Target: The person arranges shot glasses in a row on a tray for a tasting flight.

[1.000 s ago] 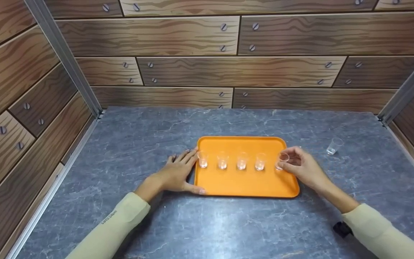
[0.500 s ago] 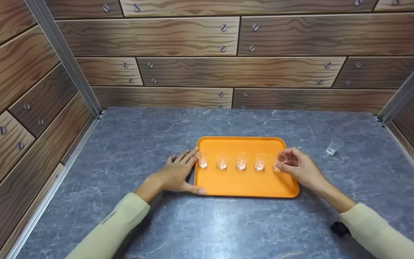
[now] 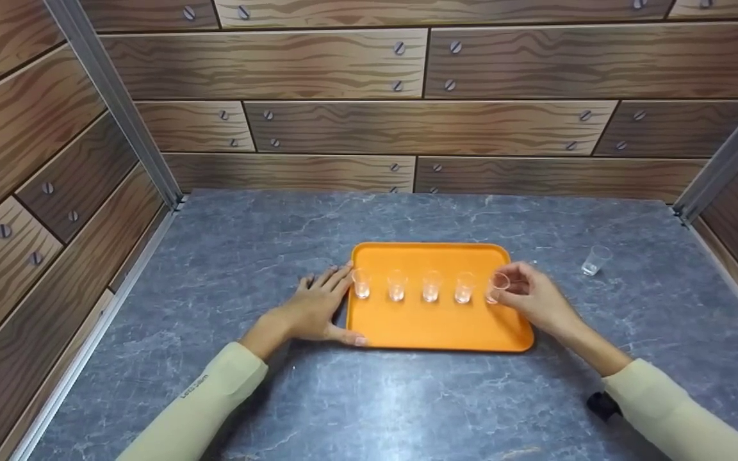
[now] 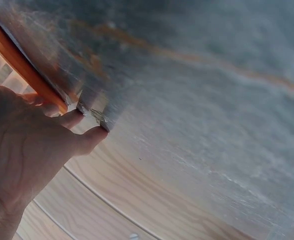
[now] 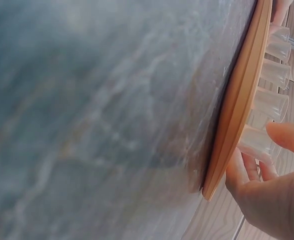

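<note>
Right hand [image 3: 539,301] pinched fifth small clear plastic cup [image 3: 497,287], ending row on flat orange plastic tray [image 3: 436,330]; left hand [image 3: 314,307], fingers relaxed, steadied tray's opposite edge.

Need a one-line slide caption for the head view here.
Right hand pinches the fifth clear cup in a row on an orange tray; left hand steadies the tray's edge.

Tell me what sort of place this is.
Probably a staged recording booth, not a real kitchen: printed wood-plank walls held by metal corner posts enclose a grey stone-look tabletop, with only an orange tray of small clear cups.
</note>
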A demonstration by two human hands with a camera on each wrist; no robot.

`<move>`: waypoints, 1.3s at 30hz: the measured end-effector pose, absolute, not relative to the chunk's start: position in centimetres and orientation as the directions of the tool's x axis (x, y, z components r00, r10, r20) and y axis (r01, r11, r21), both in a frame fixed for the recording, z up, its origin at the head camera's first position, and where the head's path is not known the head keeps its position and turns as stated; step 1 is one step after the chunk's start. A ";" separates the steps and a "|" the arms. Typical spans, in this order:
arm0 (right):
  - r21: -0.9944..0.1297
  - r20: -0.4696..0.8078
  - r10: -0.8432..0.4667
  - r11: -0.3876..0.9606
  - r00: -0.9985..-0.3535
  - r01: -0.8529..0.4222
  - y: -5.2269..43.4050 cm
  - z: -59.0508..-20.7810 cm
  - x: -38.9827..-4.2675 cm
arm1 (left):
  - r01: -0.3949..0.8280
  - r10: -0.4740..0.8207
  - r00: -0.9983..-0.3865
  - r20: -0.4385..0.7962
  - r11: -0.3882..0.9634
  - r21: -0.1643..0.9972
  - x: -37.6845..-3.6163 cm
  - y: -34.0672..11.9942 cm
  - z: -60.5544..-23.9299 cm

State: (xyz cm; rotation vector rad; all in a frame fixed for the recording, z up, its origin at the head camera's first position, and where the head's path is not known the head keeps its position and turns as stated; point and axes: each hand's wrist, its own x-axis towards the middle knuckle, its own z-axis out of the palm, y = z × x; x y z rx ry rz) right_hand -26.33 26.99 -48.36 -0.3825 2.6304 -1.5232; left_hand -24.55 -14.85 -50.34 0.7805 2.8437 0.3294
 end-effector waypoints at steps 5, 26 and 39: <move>-0.870 0.050 -0.260 0.463 -0.964 -0.170 27.0 -48.2 -26.4 | 0.483 0.523 -0.846 -0.103 0.834 0.267 -24.5 -14.9 -50.1; -0.886 0.026 -0.272 0.439 -0.962 -0.148 28.0 -48.0 -26.1 | 0.478 0.519 -0.847 -0.115 0.838 0.263 -24.6 -14.8 -50.1; -0.868 0.087 -0.282 0.450 -0.955 -0.212 29.5 -47.9 -25.3 | 0.475 0.519 -0.846 -0.120 0.837 0.272 -24.5 -14.8 -50.2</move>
